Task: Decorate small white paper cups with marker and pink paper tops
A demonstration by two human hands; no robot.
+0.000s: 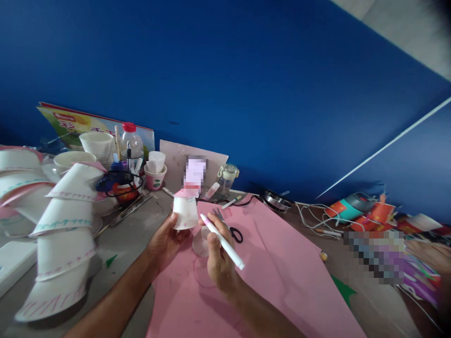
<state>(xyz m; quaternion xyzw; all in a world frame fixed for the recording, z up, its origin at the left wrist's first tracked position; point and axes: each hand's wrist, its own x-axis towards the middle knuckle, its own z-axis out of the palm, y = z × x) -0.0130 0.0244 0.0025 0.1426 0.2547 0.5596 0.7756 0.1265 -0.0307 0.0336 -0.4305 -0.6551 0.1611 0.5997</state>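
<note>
My left hand (165, 244) grips a white paper cup (185, 213) turned rim down, with a pink paper piece on its top and small pink marks along its lower edge. In my right hand (221, 263) is a white marker (225, 245), its pink tip pointing at the cup but a little apart from it. Both hands are above a large sheet of pink paper (275, 263). Behind my right hand lie scissors with black handles (236, 234). A clear round piece (200, 241) sits on the paper between my hands, partly hidden.
Chains of decorated paper cups (65, 234) stand at the left. Behind them are stacked cups (98, 148) and a red-capped bottle (132, 141). A phone (195, 171) leans at the back beside a clear jar (227, 178). White cables (313, 216) and orange-red cups (382, 213) lie right.
</note>
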